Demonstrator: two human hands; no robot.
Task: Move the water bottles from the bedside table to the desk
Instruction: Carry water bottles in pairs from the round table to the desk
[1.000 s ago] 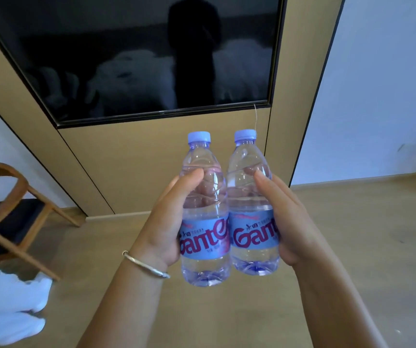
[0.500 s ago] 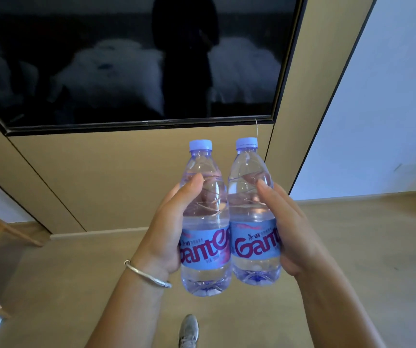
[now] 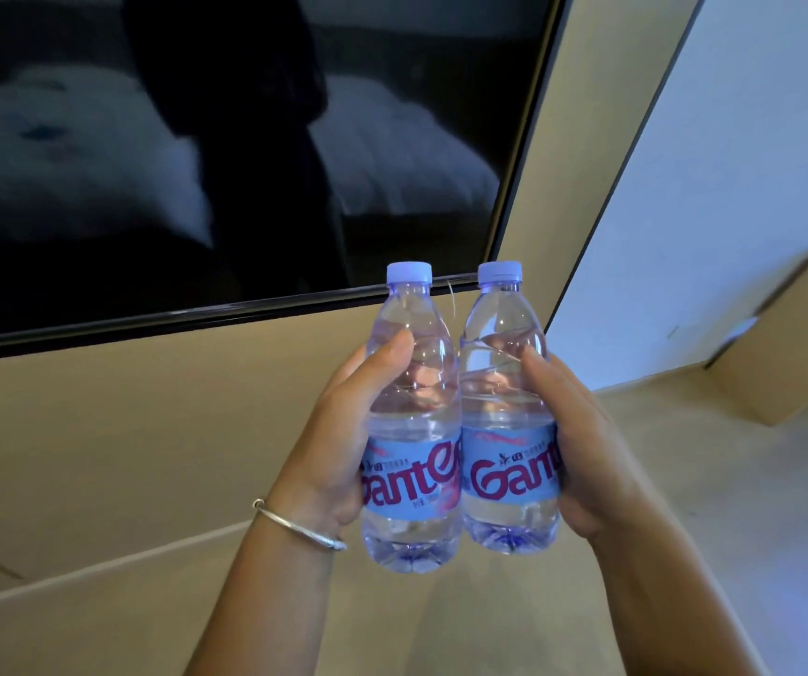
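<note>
Mid-carry. Left hand wrapped round the left water bottle, thumb up on the clear shoulder, fingers curled behind; right hand wrapped round the right water bottle the same way. Bottles upright, side by side and touching along their labels, both capped, both held in the air in front of the body, above the wood floor. Hands close together, each clamped on its own bottle.

Compared with half a second ago and a second ago: grip unchanged, bottles in the same pairing, but the background swung. Wooden chair seen at the left a second ago now out of view; wall-mounted television larger and slid leftward, its tan panel filling more of the lower left; white wall wider on the right; a tan box-like edge newly in sight at far right, identity unclear. Shoe tip seen at the bottom half a second ago gone.

Reads as walking and turning rightward with both bottles. Bedside table not in view, desk not in view either, so pickup judged done and placement not yet begun. Next need: finding the desk surface and setting both bottles down upright, one hand at a time or together, without knocking one against the other.
</note>
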